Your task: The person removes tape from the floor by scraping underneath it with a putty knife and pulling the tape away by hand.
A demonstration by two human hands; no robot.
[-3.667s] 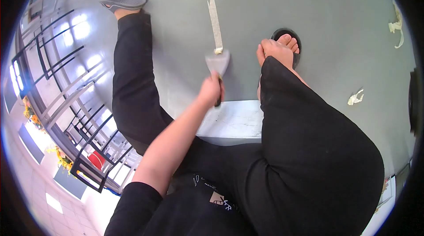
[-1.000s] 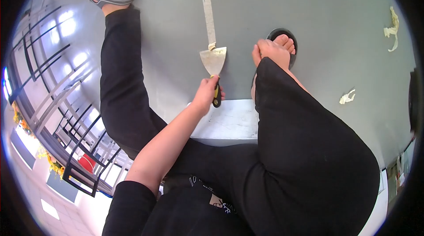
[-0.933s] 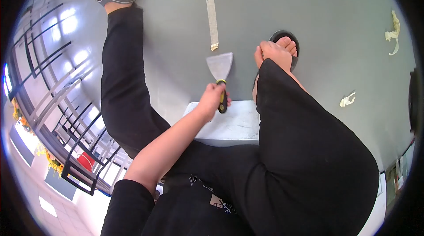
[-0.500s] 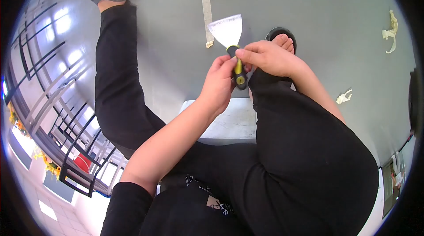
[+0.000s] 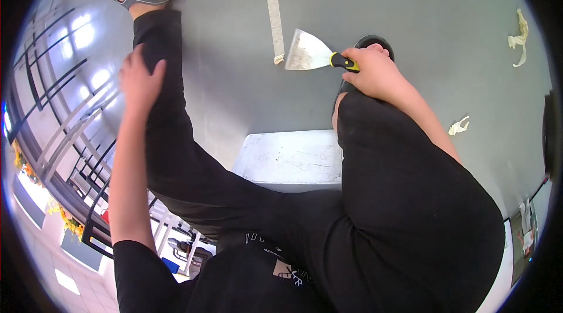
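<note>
My right hand (image 5: 374,74) is closed around the black and yellow handle of a scraper (image 5: 308,52), beside my right foot. Its wide metal blade, smudged with grey, points left, a little above the floor as far as I can judge. Near the blade's left edge, a long strip of beige tape (image 5: 274,17) is stuck to the floor, its lower end crumpled. My left hand (image 5: 141,81) is empty, thumb and fingers apart, by the shin of my outstretched left leg; whether it touches the trouser leg I cannot tell.
Below me is a low white, scuffed stool or box (image 5: 290,157). Torn tape scraps (image 5: 518,37) and another scrap (image 5: 459,125) lie on the grey floor (image 5: 234,78) at right. Metal-framed furniture (image 5: 64,119) stands along the left.
My left hand has let go of the scraper and swung left to my left leg. In my right hand, the scraper has turned so its blade points left instead of up.
</note>
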